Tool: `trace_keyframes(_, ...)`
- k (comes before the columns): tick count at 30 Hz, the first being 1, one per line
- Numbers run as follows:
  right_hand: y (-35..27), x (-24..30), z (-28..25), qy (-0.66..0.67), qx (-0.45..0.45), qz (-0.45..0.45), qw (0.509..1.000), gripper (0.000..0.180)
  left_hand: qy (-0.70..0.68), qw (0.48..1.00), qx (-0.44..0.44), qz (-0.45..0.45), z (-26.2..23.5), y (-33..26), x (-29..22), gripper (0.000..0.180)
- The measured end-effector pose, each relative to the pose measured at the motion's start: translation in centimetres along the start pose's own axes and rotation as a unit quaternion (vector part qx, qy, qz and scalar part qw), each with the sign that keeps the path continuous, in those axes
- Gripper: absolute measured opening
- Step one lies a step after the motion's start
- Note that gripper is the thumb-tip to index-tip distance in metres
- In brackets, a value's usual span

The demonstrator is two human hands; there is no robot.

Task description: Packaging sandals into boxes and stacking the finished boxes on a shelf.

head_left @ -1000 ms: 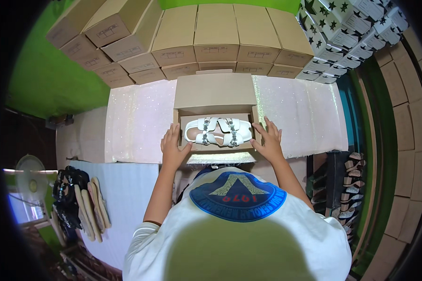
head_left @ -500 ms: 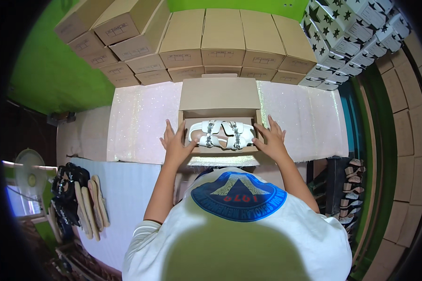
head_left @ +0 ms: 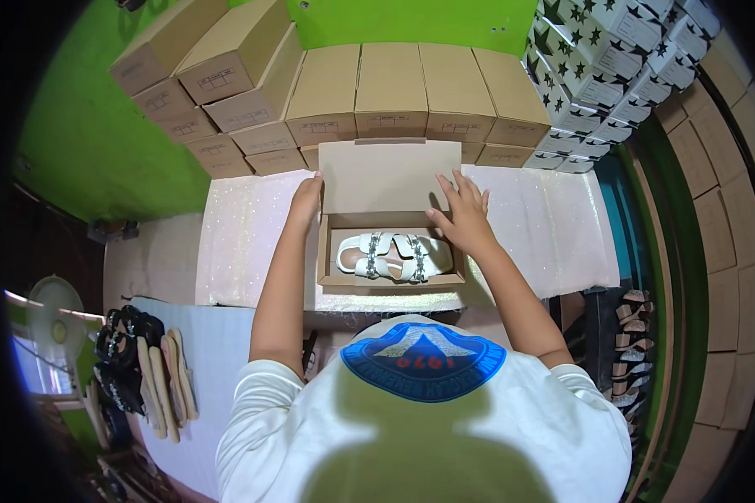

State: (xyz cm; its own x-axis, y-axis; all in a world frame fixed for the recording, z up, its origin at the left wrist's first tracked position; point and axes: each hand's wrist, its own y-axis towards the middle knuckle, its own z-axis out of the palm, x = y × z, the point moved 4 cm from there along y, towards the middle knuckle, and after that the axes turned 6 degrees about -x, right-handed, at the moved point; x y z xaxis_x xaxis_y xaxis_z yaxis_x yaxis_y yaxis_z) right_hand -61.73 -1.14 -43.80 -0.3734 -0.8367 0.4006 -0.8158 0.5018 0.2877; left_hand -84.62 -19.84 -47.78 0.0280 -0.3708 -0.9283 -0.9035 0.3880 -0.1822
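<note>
A pair of white sandals (head_left: 394,256) with dark, ornate strap trim lies in an open brown cardboard shoebox (head_left: 325,267) in front of me. The box lid (head_left: 377,178) stands raised on the far side, its plain inner face toward me. At the lid's left edge, my left hand (head_left: 307,199) is closed on the cardboard, with its fingertips partly hidden. My right hand (head_left: 463,214) is open, fingers spread, by the lid's right side above the box's far right corner.
Brown cartons (head_left: 392,80) are stacked behind the glittery table cover (head_left: 545,226). Star-patterned white boxes (head_left: 600,80) rise at the far right. Black footwear (head_left: 126,352) and beige insoles (head_left: 169,373) rest on a pale table (head_left: 214,360) at left. A shoe rack (head_left: 631,344) stands at right.
Both hands have left the sides of the sandals and moved away from me to the lid. My left hand now holds the lid's left edge. The sandals remain in the box.
</note>
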Motion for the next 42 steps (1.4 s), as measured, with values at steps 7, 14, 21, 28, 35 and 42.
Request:
trace_keyframes(7,2.6,4.5,-4.2,-0.077,-0.094,-0.119,0.985,0.045,-0.003,0.976,-0.129,0.174,-2.5,-2.4,-4.3,0.042)
trace_keyframes(14,-2.1,5.8,-4.1,-0.026,-0.140,-0.170,0.975,0.022,0.332,0.821,-0.179,0.428,-1.6,-11.5,-7.3,0.028)
trace_keyframes(21,-8.1,4.4,-0.5,-0.005,-0.003,-0.167,0.986,0.023,0.409,0.814,0.003,0.413,1.0,-16.2,-1.2,0.031)
trace_keyframes(28,-8.8,3.2,2.7,-0.001,0.049,-0.182,0.982,0.029,0.410,0.815,0.084,0.401,3.5,-15.9,2.3,0.044)
trace_keyframes(35,-8.7,5.0,6.2,-0.018,0.082,-0.212,0.974,0.061,0.435,0.811,0.076,0.384,6.3,-15.6,3.0,0.074)
trace_keyframes(42,-9.1,2.9,4.9,-0.063,0.055,-0.178,0.980,0.068,0.470,0.817,0.045,0.332,3.8,-14.9,3.9,0.086)
